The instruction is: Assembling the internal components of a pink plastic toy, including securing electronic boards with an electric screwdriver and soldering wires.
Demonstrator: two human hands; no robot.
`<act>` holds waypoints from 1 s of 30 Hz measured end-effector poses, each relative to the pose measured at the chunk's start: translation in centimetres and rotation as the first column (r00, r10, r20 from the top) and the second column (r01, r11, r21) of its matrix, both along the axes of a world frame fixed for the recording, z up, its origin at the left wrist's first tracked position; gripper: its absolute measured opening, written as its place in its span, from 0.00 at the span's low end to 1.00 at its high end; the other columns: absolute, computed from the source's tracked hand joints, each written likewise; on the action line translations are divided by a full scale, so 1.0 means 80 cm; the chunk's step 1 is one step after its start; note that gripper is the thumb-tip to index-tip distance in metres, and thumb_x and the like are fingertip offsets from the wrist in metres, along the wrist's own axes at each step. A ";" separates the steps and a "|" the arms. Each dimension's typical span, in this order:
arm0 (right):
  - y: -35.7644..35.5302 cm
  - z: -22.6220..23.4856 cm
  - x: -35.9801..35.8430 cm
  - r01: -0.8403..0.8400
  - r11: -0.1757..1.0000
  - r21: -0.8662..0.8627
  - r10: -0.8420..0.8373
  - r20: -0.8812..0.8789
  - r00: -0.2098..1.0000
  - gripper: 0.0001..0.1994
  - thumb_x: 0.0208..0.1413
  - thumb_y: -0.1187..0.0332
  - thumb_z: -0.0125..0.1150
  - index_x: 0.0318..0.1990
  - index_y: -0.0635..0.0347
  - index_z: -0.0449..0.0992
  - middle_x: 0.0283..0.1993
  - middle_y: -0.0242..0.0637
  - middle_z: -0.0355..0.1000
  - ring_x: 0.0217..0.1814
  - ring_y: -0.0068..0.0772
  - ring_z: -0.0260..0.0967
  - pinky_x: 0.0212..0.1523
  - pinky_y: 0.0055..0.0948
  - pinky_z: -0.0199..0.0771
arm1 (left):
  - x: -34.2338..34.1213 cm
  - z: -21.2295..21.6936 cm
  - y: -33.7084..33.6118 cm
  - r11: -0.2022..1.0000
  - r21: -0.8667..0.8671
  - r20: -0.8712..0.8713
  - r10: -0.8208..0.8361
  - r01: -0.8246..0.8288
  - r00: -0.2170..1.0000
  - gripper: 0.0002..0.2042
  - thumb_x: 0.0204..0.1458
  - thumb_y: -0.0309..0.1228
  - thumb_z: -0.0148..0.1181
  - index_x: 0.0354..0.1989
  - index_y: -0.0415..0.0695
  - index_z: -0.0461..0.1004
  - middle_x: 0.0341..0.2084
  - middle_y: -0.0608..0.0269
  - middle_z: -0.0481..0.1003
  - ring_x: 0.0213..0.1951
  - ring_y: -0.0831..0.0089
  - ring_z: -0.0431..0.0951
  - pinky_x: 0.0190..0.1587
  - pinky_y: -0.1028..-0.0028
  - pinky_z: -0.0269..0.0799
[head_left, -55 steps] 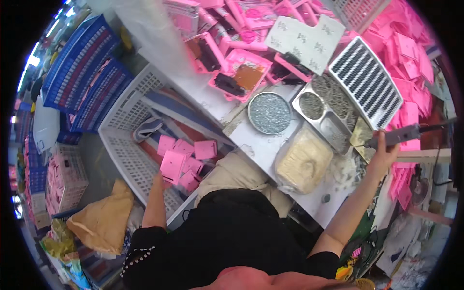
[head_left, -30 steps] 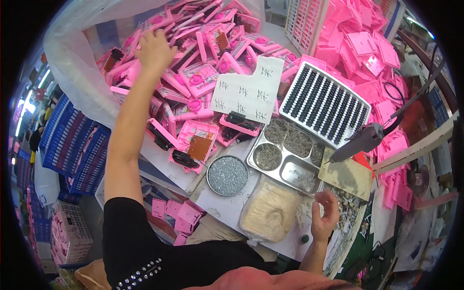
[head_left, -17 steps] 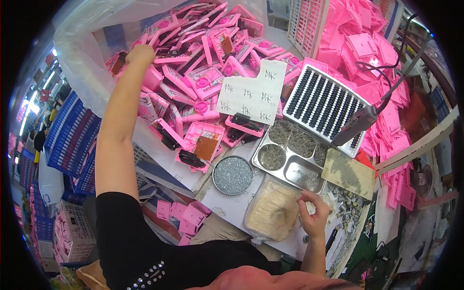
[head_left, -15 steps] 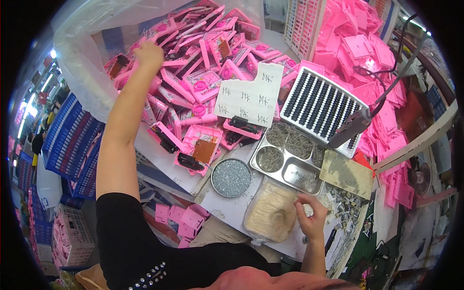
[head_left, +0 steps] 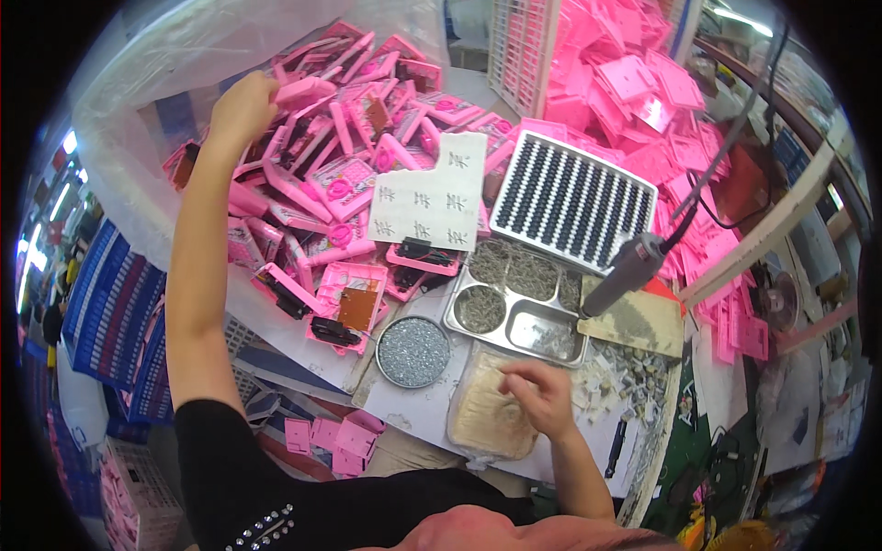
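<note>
My left hand (head_left: 243,108) reaches to the far left of a heap of pink plastic toy cases (head_left: 340,174). Its fingers are closed on the end of one pink case (head_left: 305,92), which lies at the top of the heap. Over a cream pad wrapped in clear plastic (head_left: 478,413), my right hand (head_left: 542,399) has its fingers curled together. Whether anything tiny is pinched in them cannot be made out. An opened pink case (head_left: 354,298) with a brown board and a black part lies at the heap's near edge.
A round tin of small grey pieces (head_left: 413,353) stands beside a metal tray (head_left: 547,335) of screws. Behind are a white tray of black parts (head_left: 574,197) and a marked card (head_left: 427,197). A grey cylindrical tool (head_left: 625,271) hangs on a cable at right.
The whole view has shifted. My left hand now has a pink case end in its fingers at the heap. My right hand has moved left from the pad's edge to over it.
</note>
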State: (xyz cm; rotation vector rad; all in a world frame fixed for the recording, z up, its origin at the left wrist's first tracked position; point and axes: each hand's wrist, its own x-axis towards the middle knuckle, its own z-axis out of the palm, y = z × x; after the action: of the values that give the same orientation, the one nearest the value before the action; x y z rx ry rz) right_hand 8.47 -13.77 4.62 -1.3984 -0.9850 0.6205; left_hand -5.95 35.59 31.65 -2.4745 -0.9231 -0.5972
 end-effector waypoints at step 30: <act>-0.089 -0.058 0.032 0.362 0.713 -0.601 0.094 0.594 0.799 0.19 0.57 0.46 0.68 0.33 0.54 0.77 0.22 0.38 0.76 0.23 0.47 0.76 0.27 0.44 0.74 | -0.034 -0.436 -0.466 0.094 -0.615 0.464 -0.761 0.783 0.455 0.13 0.46 0.24 0.69 0.40 0.41 0.75 0.39 0.56 0.74 0.42 0.55 0.76 0.45 0.59 0.71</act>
State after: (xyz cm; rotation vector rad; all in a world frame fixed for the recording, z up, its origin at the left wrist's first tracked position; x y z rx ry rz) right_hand 11.05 -20.93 -0.05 -2.4401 -1.1602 0.4468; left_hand -8.67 -1.71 -3.22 -3.7510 0.5094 -0.5776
